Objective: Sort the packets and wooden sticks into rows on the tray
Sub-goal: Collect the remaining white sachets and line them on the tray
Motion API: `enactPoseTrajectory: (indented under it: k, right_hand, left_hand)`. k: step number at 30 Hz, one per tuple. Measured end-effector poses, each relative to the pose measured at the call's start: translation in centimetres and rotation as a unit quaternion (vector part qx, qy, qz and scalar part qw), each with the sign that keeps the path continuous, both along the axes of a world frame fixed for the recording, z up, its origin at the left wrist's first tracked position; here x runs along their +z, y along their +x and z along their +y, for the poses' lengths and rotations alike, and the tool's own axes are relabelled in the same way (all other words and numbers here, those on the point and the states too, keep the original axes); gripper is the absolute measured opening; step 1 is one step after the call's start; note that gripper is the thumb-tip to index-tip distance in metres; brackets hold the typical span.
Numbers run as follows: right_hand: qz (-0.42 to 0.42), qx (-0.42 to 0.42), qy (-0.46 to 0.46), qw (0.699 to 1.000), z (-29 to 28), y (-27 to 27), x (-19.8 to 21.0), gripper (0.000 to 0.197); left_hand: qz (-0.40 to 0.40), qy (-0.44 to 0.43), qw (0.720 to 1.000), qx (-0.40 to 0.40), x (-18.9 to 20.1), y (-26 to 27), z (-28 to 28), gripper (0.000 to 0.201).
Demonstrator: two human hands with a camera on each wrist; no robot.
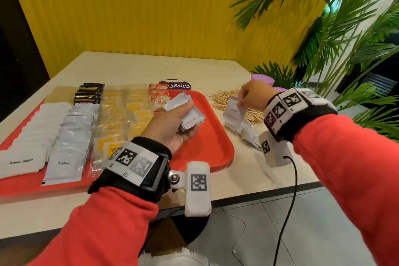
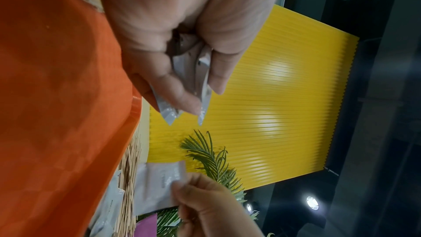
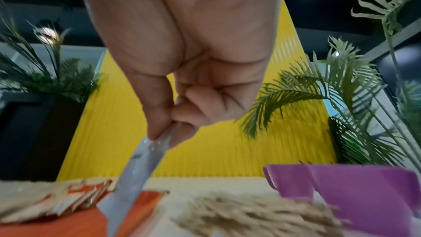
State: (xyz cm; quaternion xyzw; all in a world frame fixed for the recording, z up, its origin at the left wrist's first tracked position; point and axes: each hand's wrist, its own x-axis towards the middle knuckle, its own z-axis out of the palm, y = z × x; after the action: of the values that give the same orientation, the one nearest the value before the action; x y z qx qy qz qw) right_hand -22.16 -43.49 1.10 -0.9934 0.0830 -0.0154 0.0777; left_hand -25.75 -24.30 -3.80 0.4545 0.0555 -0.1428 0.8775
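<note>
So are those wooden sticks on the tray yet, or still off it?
Off it. The wooden sticks lie heaped on the table, right of the red tray.

Ribbed yellow wall (image 1: 151, 11), palm plants (image 1: 345, 28)

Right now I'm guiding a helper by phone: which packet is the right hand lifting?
Start at the red tray, then look right of it to the heap of wooden sticks on the table. Above that heap the right hand pinches one silver packet by its top edge; unlike the loose packets lying below, it hangs in the air.
</note>
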Motion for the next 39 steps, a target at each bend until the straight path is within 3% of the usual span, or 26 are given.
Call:
enactPoseTrajectory:
  k: [2,5,8,13,18,20,24,27,30,34,39]
  right_hand:
    - [-0.048,0.047,0.076,0.995,0.4,-1.1,1.6,0.008]
    - [0.005,0.148,0.159,0.976,1.9,-2.7,3.3,0.009]
    - [0.033,0.219,0.164,0.961,4.1,-3.3,2.9,0.015]
    - [-0.020,0.228,0.211,0.950,6.4,-2.7,1.0,0.018]
    - [-0.055,0.203,0.304,0.929,6.7,-2.6,0.2,0.024]
    - [-0.060,0.189,0.328,0.923,5.9,-2.9,0.4,0.022]
    - [-0.036,0.107,0.229,0.967,1.4,-3.5,0.8,0.009]
    - [0.067,0.017,0.075,0.995,-2.9,-4.3,-0.2,0.025]
    - [0.161,-0.036,-0.083,0.983,-5.6,-5.6,-1.5,0.044]
    - [0.207,-0.075,-0.061,0.973,-6.7,-6.7,-2.7,0.057]
    - [0.200,-0.074,-0.055,0.975,-6.8,-6.4,-3.5,0.045]
  left_hand:
    - [0.005,0.002,1.000,0.003,0.1,0.0,0.1,0.008]
    - [0.009,0.009,1.000,0.007,0.0,0.1,0.0,0.011]
    - [-0.004,0.023,1.000,-0.004,0.0,-0.2,-0.4,0.017]
    - [-0.044,0.017,0.997,-0.067,0.3,-0.7,-0.5,0.042]
    - [-0.042,0.031,0.996,-0.074,0.1,-0.9,-0.4,0.012]
    - [-0.037,0.031,0.997,-0.066,0.0,-0.8,-0.5,0.009]
    - [-0.030,0.025,0.998,-0.042,0.0,-0.8,-0.5,0.012]
    - [-0.025,0.028,0.998,-0.042,0.0,-0.8,-0.5,0.011]
    - [-0.022,0.032,0.998,-0.044,-0.1,-0.9,-0.8,0.011]
    - [-0.014,0.041,0.998,-0.049,-0.4,-1.2,-1.5,0.010]
    - [-0.016,0.050,0.998,-0.047,-0.2,-1.3,-1.8,0.010]
